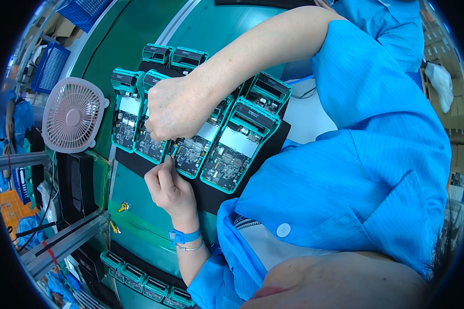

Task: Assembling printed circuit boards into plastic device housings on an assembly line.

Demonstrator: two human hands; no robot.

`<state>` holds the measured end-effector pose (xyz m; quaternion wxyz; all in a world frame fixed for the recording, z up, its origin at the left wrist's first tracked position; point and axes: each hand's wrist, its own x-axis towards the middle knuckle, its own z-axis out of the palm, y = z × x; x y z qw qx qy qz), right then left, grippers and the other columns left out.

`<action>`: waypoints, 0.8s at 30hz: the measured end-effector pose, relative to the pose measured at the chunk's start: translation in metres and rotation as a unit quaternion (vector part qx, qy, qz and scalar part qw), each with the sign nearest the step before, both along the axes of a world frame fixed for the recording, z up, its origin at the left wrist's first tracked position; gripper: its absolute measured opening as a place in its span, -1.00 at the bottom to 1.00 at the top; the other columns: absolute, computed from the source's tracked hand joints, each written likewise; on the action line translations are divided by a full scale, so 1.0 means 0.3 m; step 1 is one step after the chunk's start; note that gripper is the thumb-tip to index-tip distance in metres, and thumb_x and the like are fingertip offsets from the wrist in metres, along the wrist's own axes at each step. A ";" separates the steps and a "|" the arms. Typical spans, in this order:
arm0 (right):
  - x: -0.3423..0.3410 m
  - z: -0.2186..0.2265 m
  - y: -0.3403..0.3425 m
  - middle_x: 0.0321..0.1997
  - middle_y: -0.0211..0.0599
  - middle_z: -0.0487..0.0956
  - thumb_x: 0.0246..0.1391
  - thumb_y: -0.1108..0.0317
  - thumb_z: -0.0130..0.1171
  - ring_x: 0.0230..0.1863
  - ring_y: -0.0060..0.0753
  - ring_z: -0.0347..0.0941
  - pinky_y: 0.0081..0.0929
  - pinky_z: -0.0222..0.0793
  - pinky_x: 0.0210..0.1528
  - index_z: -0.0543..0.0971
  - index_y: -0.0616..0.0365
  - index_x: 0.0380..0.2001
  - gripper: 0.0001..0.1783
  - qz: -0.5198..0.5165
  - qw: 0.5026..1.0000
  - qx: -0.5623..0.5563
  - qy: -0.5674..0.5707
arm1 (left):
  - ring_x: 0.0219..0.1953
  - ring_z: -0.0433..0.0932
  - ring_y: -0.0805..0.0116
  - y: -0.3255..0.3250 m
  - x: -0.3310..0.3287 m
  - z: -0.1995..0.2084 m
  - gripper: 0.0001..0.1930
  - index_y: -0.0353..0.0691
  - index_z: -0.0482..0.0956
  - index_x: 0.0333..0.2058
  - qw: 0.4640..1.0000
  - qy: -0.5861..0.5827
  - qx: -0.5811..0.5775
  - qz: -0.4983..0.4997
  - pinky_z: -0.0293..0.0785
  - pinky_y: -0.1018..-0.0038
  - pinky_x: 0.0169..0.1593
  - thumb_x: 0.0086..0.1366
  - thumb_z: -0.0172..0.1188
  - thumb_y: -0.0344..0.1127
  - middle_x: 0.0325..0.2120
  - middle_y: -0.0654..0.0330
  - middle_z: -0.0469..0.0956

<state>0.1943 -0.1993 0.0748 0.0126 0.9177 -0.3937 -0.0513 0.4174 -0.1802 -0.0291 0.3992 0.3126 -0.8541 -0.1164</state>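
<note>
Head view: teal-framed circuit boards (191, 149) lie on a black mat (207, 198) across the desk (134, 180). The right hand (178, 108) curls over them, grip hidden; the left hand (170, 191) bunches beside a board's edge, any pinch unclear. Fine fingerwork seems the step, and the next move calls for a light, steady touch

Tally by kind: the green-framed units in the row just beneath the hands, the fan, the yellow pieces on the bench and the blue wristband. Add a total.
Green-framed units in that row: 4
Pink fan: 1
Yellow pieces: 2
Blue wristband: 1
Total: 8
</note>
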 end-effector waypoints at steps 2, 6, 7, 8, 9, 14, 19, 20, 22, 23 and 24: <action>-0.003 0.000 0.002 -0.32 -0.29 0.68 -0.06 0.25 0.32 -0.34 -0.19 0.69 -0.22 0.60 -0.44 0.68 0.13 -0.34 -0.78 0.002 1.000 -0.002 0.001 | -0.33 0.58 0.21 -0.002 -0.003 -0.001 -0.81 -0.33 0.70 -0.24 1.000 0.001 -0.001 -0.002 0.51 0.33 -0.30 0.16 0.35 -0.66 -0.34 0.12 0.53; -0.006 0.000 0.007 -0.30 -0.29 0.65 -0.12 0.28 0.35 -0.34 -0.20 0.69 -0.23 0.60 -0.45 0.66 0.14 -0.30 -0.72 0.015 1.000 -0.013 0.011 | -0.33 0.58 0.21 -0.002 -0.004 -0.002 -0.81 -0.33 0.70 -0.24 1.000 0.000 0.002 -0.001 0.51 0.34 -0.30 0.16 0.35 -0.66 -0.35 0.13 0.52; -0.007 -0.001 0.007 -0.31 -0.29 0.64 -0.14 0.29 0.35 -0.34 -0.20 0.69 -0.24 0.60 -0.45 0.66 0.14 -0.29 -0.71 0.019 1.000 -0.016 0.012 | -0.33 0.58 0.21 -0.003 -0.004 -0.002 -0.81 -0.33 0.70 -0.23 1.000 -0.002 0.000 0.000 0.51 0.34 -0.30 0.16 0.36 -0.65 -0.35 0.13 0.52; -0.007 -0.002 0.006 -0.31 -0.29 0.64 -0.14 0.29 0.35 -0.34 -0.20 0.69 -0.24 0.60 -0.45 0.66 0.14 -0.29 -0.71 0.019 1.000 -0.016 0.012 | -0.33 0.58 0.21 -0.003 -0.004 -0.002 -0.81 -0.33 0.70 -0.23 1.000 -0.002 0.000 0.000 0.51 0.34 -0.30 0.16 0.36 -0.65 -0.35 0.13 0.52; -0.006 -0.004 0.005 -0.32 -0.29 0.64 -0.14 0.30 0.35 -0.34 -0.20 0.69 -0.24 0.60 -0.46 0.66 0.15 -0.28 -0.71 0.022 1.000 -0.017 0.012 | -0.34 0.58 0.21 -0.002 -0.004 -0.003 -0.81 -0.33 0.70 -0.23 1.000 -0.003 -0.002 0.001 0.51 0.34 -0.30 0.17 0.36 -0.65 -0.35 0.13 0.52; -0.009 -0.001 0.007 -0.31 -0.29 0.64 -0.12 0.32 0.34 -0.34 -0.20 0.69 -0.24 0.61 -0.45 0.66 0.15 -0.27 -0.72 0.020 1.000 -0.012 0.010 | -0.33 0.57 0.21 -0.003 -0.003 -0.005 -0.81 -0.32 0.70 -0.23 1.000 -0.004 -0.004 0.002 0.51 0.33 -0.30 0.17 0.35 -0.65 -0.35 0.13 0.52; -0.003 0.002 0.007 -0.29 -0.29 0.64 -0.11 0.32 0.34 -0.32 -0.21 0.69 -0.25 0.61 -0.42 0.66 0.14 -0.26 -0.72 0.019 1.000 -0.013 0.011 | -0.33 0.58 0.20 -0.001 0.001 -0.002 -0.79 -0.31 0.71 -0.22 1.000 -0.001 -0.001 0.001 0.51 0.33 -0.29 0.16 0.34 -0.65 -0.35 0.13 0.52; 0.000 0.002 0.005 -0.29 -0.29 0.64 -0.11 0.32 0.34 -0.32 -0.21 0.69 -0.25 0.61 -0.42 0.66 0.14 -0.26 -0.72 0.021 1.000 -0.013 0.011 | -0.33 0.58 0.20 0.001 0.004 -0.001 -0.79 -0.31 0.71 -0.22 1.000 -0.001 -0.001 0.003 0.51 0.33 -0.29 0.16 0.34 -0.65 -0.35 0.13 0.52; -0.001 -0.002 0.003 -0.29 -0.29 0.63 -0.10 0.31 0.33 -0.32 -0.21 0.68 -0.24 0.61 -0.42 0.65 0.13 -0.25 -0.72 0.023 0.999 -0.017 0.014 | -0.33 0.58 0.20 0.000 0.002 -0.004 -0.79 -0.31 0.71 -0.22 1.000 -0.001 -0.003 0.001 0.51 0.33 -0.29 0.16 0.34 -0.65 -0.35 0.13 0.52; -0.008 -0.006 0.006 -0.29 -0.29 0.63 -0.10 0.31 0.33 -0.32 -0.21 0.68 -0.24 0.61 -0.42 0.65 0.13 -0.25 -0.72 0.018 1.000 -0.016 0.015 | -0.33 0.58 0.20 -0.005 -0.004 -0.009 -0.79 -0.31 0.71 -0.22 1.000 0.000 -0.002 -0.004 0.51 0.33 -0.29 0.16 0.34 -0.65 -0.35 0.13 0.52; -0.015 -0.010 0.009 -0.29 -0.30 0.63 -0.10 0.30 0.33 -0.32 -0.21 0.68 -0.24 0.61 -0.42 0.65 0.13 -0.25 -0.72 0.013 1.000 -0.015 0.018 | -0.33 0.58 0.20 -0.009 -0.012 -0.014 -0.79 -0.31 0.71 -0.22 1.000 0.002 -0.002 -0.010 0.51 0.33 -0.29 0.16 0.34 -0.65 -0.35 0.13 0.52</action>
